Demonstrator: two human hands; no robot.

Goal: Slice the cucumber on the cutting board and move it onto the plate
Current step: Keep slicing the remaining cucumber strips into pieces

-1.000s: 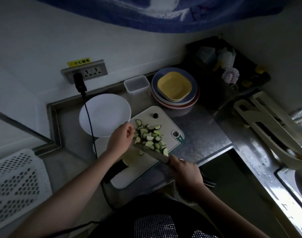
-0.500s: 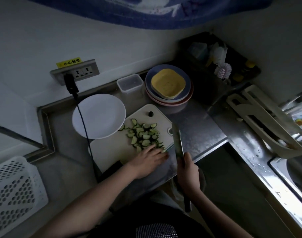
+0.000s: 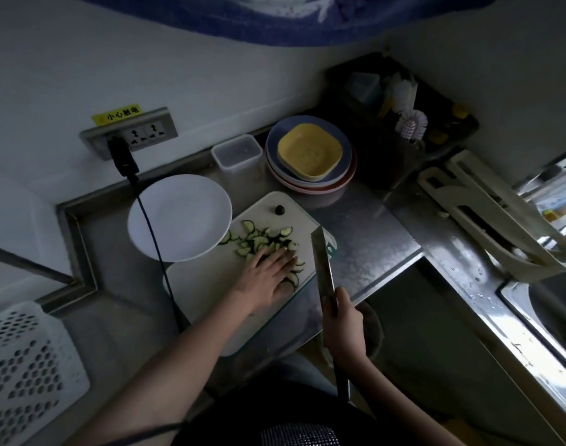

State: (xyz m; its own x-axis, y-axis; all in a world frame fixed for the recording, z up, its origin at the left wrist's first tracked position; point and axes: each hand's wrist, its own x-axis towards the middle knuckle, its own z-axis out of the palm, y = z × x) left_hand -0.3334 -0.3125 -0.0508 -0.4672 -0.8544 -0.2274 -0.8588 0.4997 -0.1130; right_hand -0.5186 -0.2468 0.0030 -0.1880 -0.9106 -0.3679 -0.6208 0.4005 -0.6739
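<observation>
Cucumber slices (image 3: 259,238) lie in a loose pile on the white cutting board (image 3: 204,284). My left hand (image 3: 268,272) rests flat on the near part of the pile, fingers spread over some slices. My right hand (image 3: 343,320) grips the handle of a knife (image 3: 322,262), whose blade stands on edge at the board's right side, tip pointing away. A small dark cucumber end (image 3: 279,209) sits at the board's far edge. The white plate (image 3: 185,214) lies just left of the board, with nothing on it.
A black cable (image 3: 156,249) runs from the wall socket (image 3: 130,133) across the plate. A clear container (image 3: 238,154) and stacked plates with a yellow dish (image 3: 309,151) stand behind the board. A white basket (image 3: 24,371) is at lower left, a sink rack (image 3: 500,217) at right.
My left hand moved from the pile's left side to the near side, then forward onto the slices. The knife swung off the board to stand upright at its right edge.
</observation>
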